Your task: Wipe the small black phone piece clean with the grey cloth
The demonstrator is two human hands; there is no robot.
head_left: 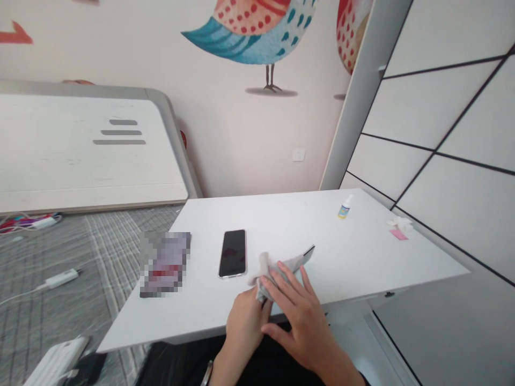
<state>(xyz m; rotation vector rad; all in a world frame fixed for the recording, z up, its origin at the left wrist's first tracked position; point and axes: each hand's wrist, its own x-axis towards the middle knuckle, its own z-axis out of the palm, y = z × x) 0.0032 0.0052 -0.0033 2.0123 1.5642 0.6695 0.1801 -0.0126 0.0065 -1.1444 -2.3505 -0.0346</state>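
Both hands on a cloth-covered phone at the tabletop's near edge.
Head view — my left hand [245,316] has its grip closed on the grey cloth [269,271]; right hand [300,311] presses it flat, fingers open, over the phone [308,253]. A second phone [233,253] lies just beside on the tabletop [322,236].

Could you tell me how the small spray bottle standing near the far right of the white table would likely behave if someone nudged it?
The spray bottle stands upright, tall for its narrow base, so it would probably tip rather than slide. It looks small and likely light. The white table appears smooth, so once down it might roll.
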